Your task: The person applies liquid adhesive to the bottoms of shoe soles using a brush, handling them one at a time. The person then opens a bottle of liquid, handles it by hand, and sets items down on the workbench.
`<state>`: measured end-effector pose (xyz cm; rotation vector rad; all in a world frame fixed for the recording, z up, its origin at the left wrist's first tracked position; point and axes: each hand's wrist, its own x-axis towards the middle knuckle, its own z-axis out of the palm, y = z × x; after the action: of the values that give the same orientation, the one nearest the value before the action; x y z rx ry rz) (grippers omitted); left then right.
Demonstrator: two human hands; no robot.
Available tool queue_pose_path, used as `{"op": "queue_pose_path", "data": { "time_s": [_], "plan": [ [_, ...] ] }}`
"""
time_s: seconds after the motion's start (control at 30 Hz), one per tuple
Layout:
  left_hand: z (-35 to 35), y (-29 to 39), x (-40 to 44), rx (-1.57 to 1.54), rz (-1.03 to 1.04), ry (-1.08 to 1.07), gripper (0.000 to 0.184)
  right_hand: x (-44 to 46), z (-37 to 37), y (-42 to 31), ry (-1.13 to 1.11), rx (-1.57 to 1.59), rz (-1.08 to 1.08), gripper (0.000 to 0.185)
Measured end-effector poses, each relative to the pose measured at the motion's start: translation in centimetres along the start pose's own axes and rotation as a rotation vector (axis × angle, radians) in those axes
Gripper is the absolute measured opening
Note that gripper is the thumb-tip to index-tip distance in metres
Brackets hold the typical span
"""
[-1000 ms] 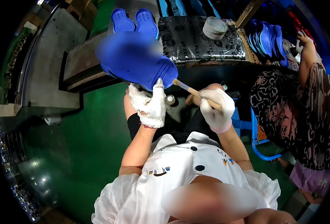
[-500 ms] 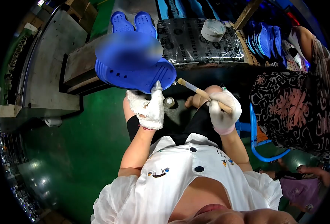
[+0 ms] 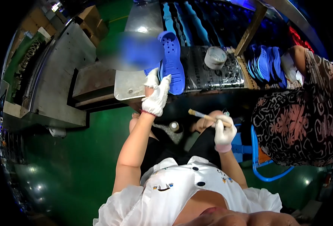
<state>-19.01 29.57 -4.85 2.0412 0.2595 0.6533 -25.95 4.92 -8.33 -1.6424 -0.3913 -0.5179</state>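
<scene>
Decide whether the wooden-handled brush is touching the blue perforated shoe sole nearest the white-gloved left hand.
Apart: the head view shows dark space between the brush, in the white-gloved right hand, and the blue shoe sole.

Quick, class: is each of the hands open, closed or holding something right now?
Left hand: against the blue sole; whether it grips cannot be told.
Right hand: closed, holding the brush.

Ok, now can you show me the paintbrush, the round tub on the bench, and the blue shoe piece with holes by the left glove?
Paintbrush [image 3: 208,117]: head view, on its handle.
Round tub [image 3: 215,64]: head view, on its outer wall.
Blue shoe piece [image 3: 173,65]: head view, on its middle.
</scene>
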Motion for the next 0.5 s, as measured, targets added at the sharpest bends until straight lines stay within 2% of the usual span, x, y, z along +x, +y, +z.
{"op": "queue_pose_path", "data": {
  "time_s": [0.07, 0.13, 0.2, 0.23, 0.27, 0.3, 0.4, 0.47, 0.5],
  "plan": [
    [0.4, -0.2, 1.4, 0.036, 0.043, -0.013, 0.055, 0.2, -0.1, -0.5, -0.014, 0.036, 0.024, 0.012],
    [0.2, 0.0, 2.3, 0.183, 0.023, -0.011, 0.05, 0.8, -0.6, -0.5, 0.013, 0.044, 0.009, 0.012],
    [-0.4, -1.2, 2.6, 0.211, 0.253, 0.078, 0.028, 1.8, -1.6, 0.0, 0.137, -0.016, 0.056, 0.013],
    [-0.7, -1.2, 2.3, 0.225, 0.3, 0.157, 0.018, 2.9, -1.9, 0.2, 0.226, 0.006, 0.076, 0.014],
    [-0.7, -1.8, 2.0, 0.204, 0.335, 0.25, 0.017, 4.8, -1.8, -1.5, 0.273, 0.191, 0.144, 0.015],
    [-1.2, -2.8, 2.2, 0.302, 0.408, 0.221, 0.022, 6.9, -2.3, -1.6, 0.274, 0.144, 0.071, 0.015],
    [-1.6, -2.4, 1.4, 0.614, 0.382, 0.13, 0.03, 13.4, -2.8, 0.1, 0.233, 0.038, -0.074, 0.016],
    [-1.5, -2.8, 1.6, 0.63, 0.32, 0.162, 0.031, 17.2, -2.3, 1.2, 0.132, -0.029, -0.101, 0.013],
    [-1.7, -3.2, 1.8, 0.602, 0.31, 0.16, 0.031, 18.6, -2.0, 1.6, 0.097, -0.161, -0.113, 0.012]
  ]
}}
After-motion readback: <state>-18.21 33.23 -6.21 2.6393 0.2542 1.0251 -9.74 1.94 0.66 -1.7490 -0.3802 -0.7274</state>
